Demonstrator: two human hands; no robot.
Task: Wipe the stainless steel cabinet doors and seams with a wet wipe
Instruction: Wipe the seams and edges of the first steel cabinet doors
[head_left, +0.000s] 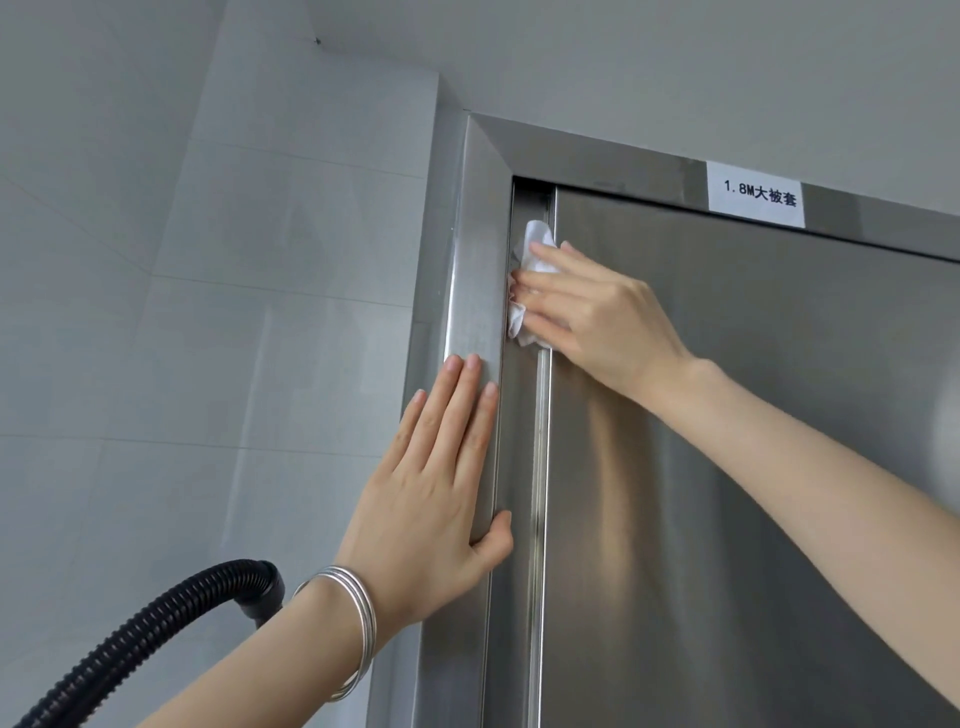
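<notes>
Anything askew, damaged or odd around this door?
Nothing stands out. The right hand presses the white wet wipe into the seam beside the stainless steel door; the left hand rests flat on the steel frame.

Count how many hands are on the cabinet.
2. The left hand rests flat on the steel frame, lower left; the right hand presses the white wipe into the seam beside the door, higher up.

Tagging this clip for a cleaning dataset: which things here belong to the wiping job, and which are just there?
Job: wet wipe; right hand pressing it on the seam; stainless steel cabinet door; steel frame; left hand flat on the frame.
Just there: black corrugated hose; white label; silver bangles; tiled wall.
</notes>
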